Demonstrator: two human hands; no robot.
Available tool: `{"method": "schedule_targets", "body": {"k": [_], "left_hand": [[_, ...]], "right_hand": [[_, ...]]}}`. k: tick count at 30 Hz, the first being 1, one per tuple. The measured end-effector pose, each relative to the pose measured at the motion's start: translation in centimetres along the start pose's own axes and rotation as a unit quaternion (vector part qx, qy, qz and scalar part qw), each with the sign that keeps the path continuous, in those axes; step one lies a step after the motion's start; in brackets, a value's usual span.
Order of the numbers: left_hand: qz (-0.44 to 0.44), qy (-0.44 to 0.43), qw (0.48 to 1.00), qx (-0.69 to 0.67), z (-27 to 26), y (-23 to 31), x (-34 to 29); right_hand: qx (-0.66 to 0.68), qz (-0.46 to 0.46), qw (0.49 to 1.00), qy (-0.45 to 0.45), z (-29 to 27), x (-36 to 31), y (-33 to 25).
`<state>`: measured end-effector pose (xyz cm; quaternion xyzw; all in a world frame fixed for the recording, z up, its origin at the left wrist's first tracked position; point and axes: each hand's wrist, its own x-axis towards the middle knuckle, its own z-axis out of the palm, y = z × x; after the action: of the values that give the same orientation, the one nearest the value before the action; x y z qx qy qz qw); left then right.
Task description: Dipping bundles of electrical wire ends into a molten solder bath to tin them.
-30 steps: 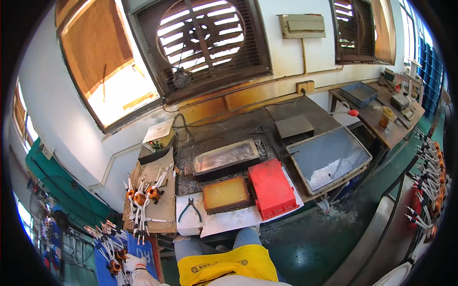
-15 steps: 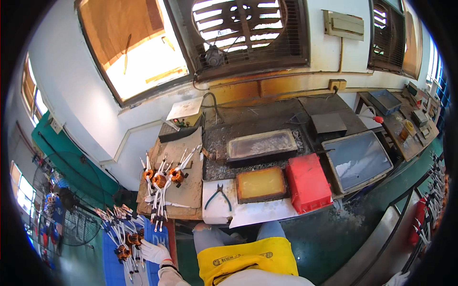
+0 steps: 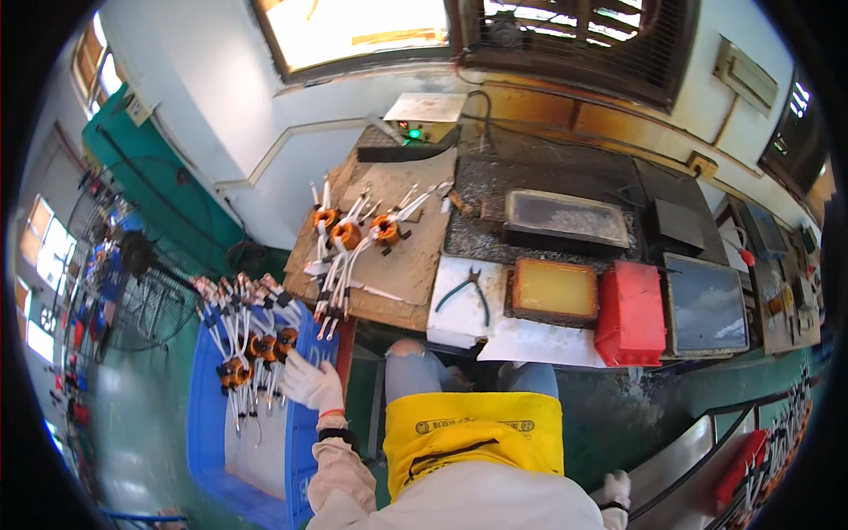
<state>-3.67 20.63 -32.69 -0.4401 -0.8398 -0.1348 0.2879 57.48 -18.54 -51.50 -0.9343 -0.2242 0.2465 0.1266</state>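
My left hand (image 3: 311, 382), in a white glove, is over the right side of a blue plastic bin (image 3: 302, 459). Its fingers stretch toward copper-wound ring coils (image 3: 262, 346) with white leads, bunched in the bin's far half. The fingertips meet the edge of the nearest coil, but no grip shows. My right hand (image 3: 617, 488), also gloved, hangs low by my right side, away from the bench; its fingers are too small and partly hidden to read. On the brown board at the bench's left lie three more coils (image 3: 346, 234) with white leads.
Along the bench are green-handled pliers (image 3: 465, 296), a tray of yellowish material (image 3: 555, 290), a red box (image 3: 629, 314), a long dark-walled trough (image 3: 565, 219) and a grey-surfaced tray (image 3: 705, 305). A floor fan (image 3: 146, 291) stands left. More leaded coils hang at the right by a metal rack.
My view has swung left and down, so the bench sits further right and the bin shows more fully. My left hand stays at the coils; my right hand shows closer to my body.
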Motion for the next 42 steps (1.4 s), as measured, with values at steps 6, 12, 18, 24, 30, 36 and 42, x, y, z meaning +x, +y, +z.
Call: {"method": "schedule_targets", "body": {"k": [6,12,18,24,30,36,42], "left_hand": [[0.101,0.06,0.967,-0.226,1.8,1.0,1.8],[0.134,-0.111,0.861,-0.478,3.9,7.1,5.2],[0.187,-0.184,0.884,-0.388,10.3,11.3,10.9],[0.082,-0.315,0.934,-0.148,11.2,14.8,17.7],[0.013,-0.432,0.892,-0.135,15.4,14.3,19.2],[-0.024,-0.381,0.911,-0.158,15.3,15.8,18.9],[-0.041,-0.33,0.916,-0.225,17.0,14.9,18.2]], "right_hand": [[0.065,-0.053,0.98,-0.178,4.7,2.8,-12.5],[0.03,-0.12,0.984,-0.128,2.2,3.5,-16.4],[0.034,-0.053,0.99,-0.124,0.5,-1.0,-15.5],[-0.095,0.048,0.973,-0.204,1.8,-5.6,-12.3],[-0.092,0.094,0.974,-0.186,0.6,-6.3,-16.2],[-0.123,0.139,0.967,-0.175,-2.0,-8.2,-18.5],[0.05,0.101,0.974,-0.198,-0.9,-3.7,-16.3]]}}
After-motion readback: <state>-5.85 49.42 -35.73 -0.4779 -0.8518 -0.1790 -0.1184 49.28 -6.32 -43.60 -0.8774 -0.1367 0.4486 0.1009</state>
